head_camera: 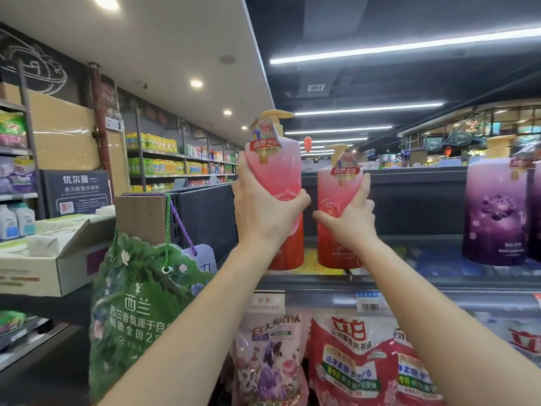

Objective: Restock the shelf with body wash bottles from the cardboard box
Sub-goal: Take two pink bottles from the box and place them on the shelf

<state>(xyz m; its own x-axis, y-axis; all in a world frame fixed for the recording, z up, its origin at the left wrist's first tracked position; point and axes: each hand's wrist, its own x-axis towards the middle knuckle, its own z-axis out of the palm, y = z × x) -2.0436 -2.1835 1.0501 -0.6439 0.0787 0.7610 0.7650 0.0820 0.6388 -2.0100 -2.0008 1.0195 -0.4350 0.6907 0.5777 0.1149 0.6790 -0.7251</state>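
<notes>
Above, left hand (pixel 263 213) fingers clamped around left pink bottle (pixel 282 168); right hand (pixel 348 222) fingers clamped around right pink bottle (pixel 336 194), at the shelf (pixel 415 278).

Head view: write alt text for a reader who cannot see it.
Two raised hands hold pink pump bottles upright at a store shelf: the left hand grips the left bottle, the right hand the right bottle. A purple bottle stands further right, with pouches below.
</notes>
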